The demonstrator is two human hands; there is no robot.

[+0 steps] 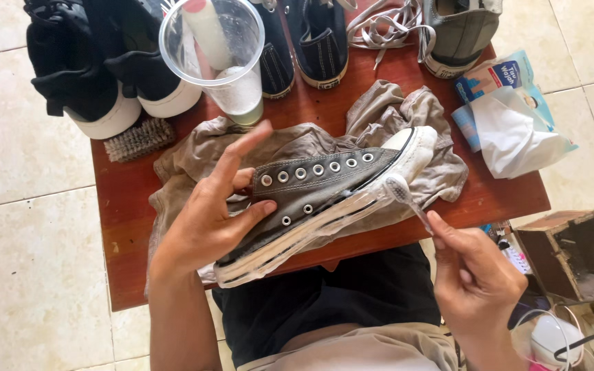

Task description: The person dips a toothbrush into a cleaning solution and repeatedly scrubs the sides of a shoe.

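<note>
While the left hand [204, 220] grips the grey shoe [324, 189] mid-frame, the right hand [472, 275] pinches a toothbrush [401, 194] on its soapy white sole (scrubbing looks partly done).

A red-brown wooden table [125, 206] stands on pale floor tiles [29, 275].

The left hand [207, 213] covers the heel end of the grey high-top shoe [324, 185], so the back of its upper is out of sight. Most of the toothbrush [407, 199] handle disappears inside the right hand [472, 275]; its bristles look smeared with foam, though that is hard to tell. The dark shoes [97, 62] and the grey sneaker [458, 31] are cut off by the top edge. The wooden box [572, 251] holds something too dim to make out.
</note>
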